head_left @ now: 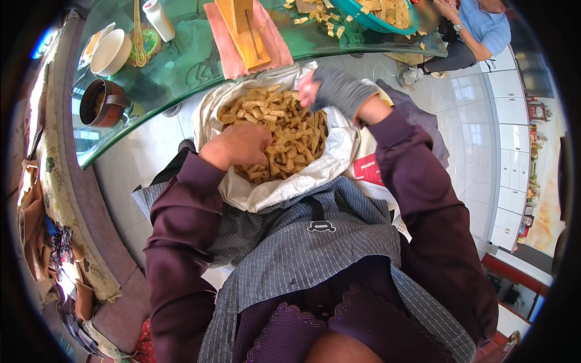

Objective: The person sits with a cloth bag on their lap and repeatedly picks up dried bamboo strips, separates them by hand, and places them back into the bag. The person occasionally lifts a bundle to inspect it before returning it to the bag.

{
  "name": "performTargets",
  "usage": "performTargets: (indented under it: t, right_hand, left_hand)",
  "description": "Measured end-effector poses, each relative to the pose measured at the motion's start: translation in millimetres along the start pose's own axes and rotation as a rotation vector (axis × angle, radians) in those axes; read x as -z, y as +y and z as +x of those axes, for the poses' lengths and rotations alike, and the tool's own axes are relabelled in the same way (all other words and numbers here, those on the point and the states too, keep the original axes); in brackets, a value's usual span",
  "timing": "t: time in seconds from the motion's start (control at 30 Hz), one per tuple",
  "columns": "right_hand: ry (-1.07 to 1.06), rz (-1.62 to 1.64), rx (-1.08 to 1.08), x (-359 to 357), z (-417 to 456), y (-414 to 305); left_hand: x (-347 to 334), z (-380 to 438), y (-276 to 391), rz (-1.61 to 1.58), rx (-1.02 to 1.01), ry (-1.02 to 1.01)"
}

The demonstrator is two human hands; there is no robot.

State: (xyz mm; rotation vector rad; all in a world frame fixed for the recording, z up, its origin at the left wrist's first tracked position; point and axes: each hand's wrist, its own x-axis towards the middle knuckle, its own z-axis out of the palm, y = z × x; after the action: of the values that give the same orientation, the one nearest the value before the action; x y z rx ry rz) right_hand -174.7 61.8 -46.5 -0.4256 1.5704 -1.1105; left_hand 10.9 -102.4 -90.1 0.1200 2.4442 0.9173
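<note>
A white woven sack [254, 199] stands open before me, filled with tan, folded strips [290, 149] that look like dried food. My left hand [240, 143] reaches into the sack from the left, its fingertips down among the strips. Whether it grips any is hidden. Over the sack's far right side is my right hand [317, 88], wearing a grey fingerless glove [342, 90]. Motion blurs its fingers, and I cannot make out anything in them. Just beyond the sack, a wooden stand [247, 41] with a thin metal rod rests on a pink towel [222, 45].
The glass table [181, 68] holds a dark metal mug [102, 103], a cream bowl [111, 52], a white bottle [159, 20] and a wooden spoon [138, 41]. A teal basket [363, 18] of similar strips stands at the far right, near a seated person [483, 27].
</note>
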Motion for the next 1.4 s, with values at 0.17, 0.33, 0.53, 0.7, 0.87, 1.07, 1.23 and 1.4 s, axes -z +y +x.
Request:
performTargets:
  t: [0.17, 0.33, 0.53, 0.7, 0.87, 1.07, 1.23, 1.4]
  right_hand:
    - [0.148, -1.3, 0.158, -32.0, 25.4, 60.9]
    - [0.011, -1.553, 0.006, -29.0, 40.5, 84.2]
    - [-0.125, -1.485, -0.051, -41.0, 30.1, 71.4]
    - [-0.067, -1.313, -0.046, -67.8, 8.3, 68.3]
    - [-0.084, -1.156, 0.299, -65.0, -10.3, 46.5]
    - [0.133, -0.699, 0.56, -61.6, -57.0, -30.6]
    - [0.13, -0.131, 0.54, -65.7, -103.3, -69.9]
    - [0.164, 0.132, 0.652, -64.1, -135.9, -90.2]
  left_hand:
    - [-6.8, -5.4, -8.1, 0.052, 0.079, 0.091]
    - [-11.7, -2.4, -12.1, 0.055, 0.072, 0.143]
    - [-8.9, -1.7, -15.3, 0.009, 0.03, 0.207]
    - [-1.8, 0.6, 3.6, -0.13, -0.028, 0.396]
    - [-0.9, 9.5, 4.6, -0.261, -0.207, 0.379]
    - [-0.6, 12.8, 14.3, -0.616, -0.466, 0.389]
    - [6.2, 7.6, 27.0, -0.544, -0.345, 0.216]
    - [17.3, -1.2, 31.6, -0.708, -0.264, 0.224]
